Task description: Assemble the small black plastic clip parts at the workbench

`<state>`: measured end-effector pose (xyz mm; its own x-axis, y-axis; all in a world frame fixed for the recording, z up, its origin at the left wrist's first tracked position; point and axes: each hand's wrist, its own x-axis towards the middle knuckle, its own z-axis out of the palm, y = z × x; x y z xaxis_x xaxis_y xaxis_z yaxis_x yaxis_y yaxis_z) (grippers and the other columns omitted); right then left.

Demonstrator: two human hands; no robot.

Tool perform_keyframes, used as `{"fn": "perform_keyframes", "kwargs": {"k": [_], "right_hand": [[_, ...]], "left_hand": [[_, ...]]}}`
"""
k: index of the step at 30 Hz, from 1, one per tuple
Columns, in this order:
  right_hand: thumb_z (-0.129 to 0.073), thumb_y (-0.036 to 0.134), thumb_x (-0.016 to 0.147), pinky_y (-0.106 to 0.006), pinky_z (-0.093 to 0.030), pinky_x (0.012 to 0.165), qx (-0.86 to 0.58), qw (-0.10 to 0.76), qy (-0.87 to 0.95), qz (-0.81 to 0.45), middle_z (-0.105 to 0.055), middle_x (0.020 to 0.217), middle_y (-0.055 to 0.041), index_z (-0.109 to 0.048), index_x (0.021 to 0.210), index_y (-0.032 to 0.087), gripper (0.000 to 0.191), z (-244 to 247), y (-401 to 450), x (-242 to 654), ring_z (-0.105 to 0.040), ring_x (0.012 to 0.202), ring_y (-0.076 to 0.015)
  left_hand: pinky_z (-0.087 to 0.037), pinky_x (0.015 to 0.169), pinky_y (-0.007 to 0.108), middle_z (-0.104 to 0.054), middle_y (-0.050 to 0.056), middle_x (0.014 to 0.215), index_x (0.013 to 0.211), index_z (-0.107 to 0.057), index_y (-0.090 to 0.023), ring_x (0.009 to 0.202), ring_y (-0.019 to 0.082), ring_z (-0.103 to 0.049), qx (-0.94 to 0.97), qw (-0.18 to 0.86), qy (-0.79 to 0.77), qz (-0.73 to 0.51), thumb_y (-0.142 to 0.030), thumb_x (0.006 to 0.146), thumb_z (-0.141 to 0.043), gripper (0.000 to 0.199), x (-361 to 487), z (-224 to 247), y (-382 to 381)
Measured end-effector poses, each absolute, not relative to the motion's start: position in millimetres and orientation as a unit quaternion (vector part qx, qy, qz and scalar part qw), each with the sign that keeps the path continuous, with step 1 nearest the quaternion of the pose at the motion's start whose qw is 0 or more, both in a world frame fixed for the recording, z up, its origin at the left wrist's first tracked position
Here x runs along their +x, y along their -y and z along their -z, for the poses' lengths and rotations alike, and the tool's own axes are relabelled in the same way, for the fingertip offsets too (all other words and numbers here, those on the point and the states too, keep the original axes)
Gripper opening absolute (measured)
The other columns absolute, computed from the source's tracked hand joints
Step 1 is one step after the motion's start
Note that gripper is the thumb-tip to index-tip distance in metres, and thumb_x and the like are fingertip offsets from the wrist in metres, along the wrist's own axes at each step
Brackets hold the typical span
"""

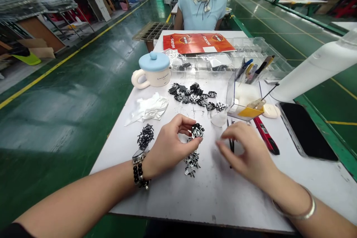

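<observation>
My left hand (171,145) pinches a small black and silver metal part (197,130) between thumb and fingertips above the white table (212,193). Just below it lies a heap of small silver clips (192,161). A small bunch of black springs (145,136) lies left of my left wrist. My right hand (245,152) hovers to the right with fingers curled; black tweezers (231,145) lie under its fingers, and whether it grips them is unclear. A spread of black assembled parts (195,96) lies farther back on the table.
A white mug with a blue lid (154,70) and a crumpled white cloth (147,108) are at the left. A clear tray with pens (248,81), a red knife (266,135), a phone (306,130) and a white lamp (315,68) stand right. A person (202,2) sits beyond the table.
</observation>
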<state>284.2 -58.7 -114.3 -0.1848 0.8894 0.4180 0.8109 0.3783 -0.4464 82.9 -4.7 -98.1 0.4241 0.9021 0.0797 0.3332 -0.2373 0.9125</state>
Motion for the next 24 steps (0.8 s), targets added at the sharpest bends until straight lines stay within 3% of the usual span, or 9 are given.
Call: {"fn": "perform_keyframes", "kwargs": {"k": [4,17,20,24], "right_hand": [[-0.055,0.019,0.081,-0.033,-0.032,0.066,-0.482,0.225,0.837,-0.13,-0.056,0.083,-0.0042,-0.056,0.081,0.02,0.001,111,77,264,-0.047,0.077,-0.0186],[-0.047,0.018,0.087,-0.032,-0.026,0.065,-0.461,0.228,0.847,-0.131,-0.052,0.08,-0.0046,-0.055,0.078,0.017,0.013,128,74,254,-0.039,0.075,-0.0175],[-0.044,0.017,0.089,-0.033,-0.03,0.068,-0.478,0.269,0.81,-0.208,-0.052,0.083,-0.0034,-0.055,0.083,0.018,0.012,119,71,265,-0.042,0.079,-0.0166],[-0.046,0.022,0.092,-0.027,-0.035,0.065,-0.527,0.392,0.682,-0.32,-0.047,0.078,0.0005,-0.053,0.083,0.022,0.012,104,69,283,-0.045,0.074,-0.0115]], "left_hand": [[-0.053,0.086,0.032,-0.065,0.006,0.096,0.096,-0.054,-0.016,0.092,0.017,-0.063,0.72,0.44,-0.432,-0.319,-0.022,0.074,-0.067,0.026,84,99,4],[-0.049,0.095,0.031,-0.066,0.007,0.11,0.101,-0.056,-0.016,0.106,0.017,-0.061,0.716,0.49,-0.39,-0.31,-0.018,0.073,-0.068,0.031,85,102,5],[-0.045,0.1,0.032,-0.066,0.007,0.113,0.099,-0.055,-0.017,0.109,0.017,-0.06,0.68,0.568,-0.359,-0.294,-0.018,0.073,-0.07,0.03,83,99,4],[-0.041,0.105,0.033,-0.064,0.009,0.12,0.1,-0.056,-0.016,0.115,0.017,-0.057,0.618,0.685,-0.295,-0.248,-0.017,0.073,-0.072,0.031,81,94,5]]}}
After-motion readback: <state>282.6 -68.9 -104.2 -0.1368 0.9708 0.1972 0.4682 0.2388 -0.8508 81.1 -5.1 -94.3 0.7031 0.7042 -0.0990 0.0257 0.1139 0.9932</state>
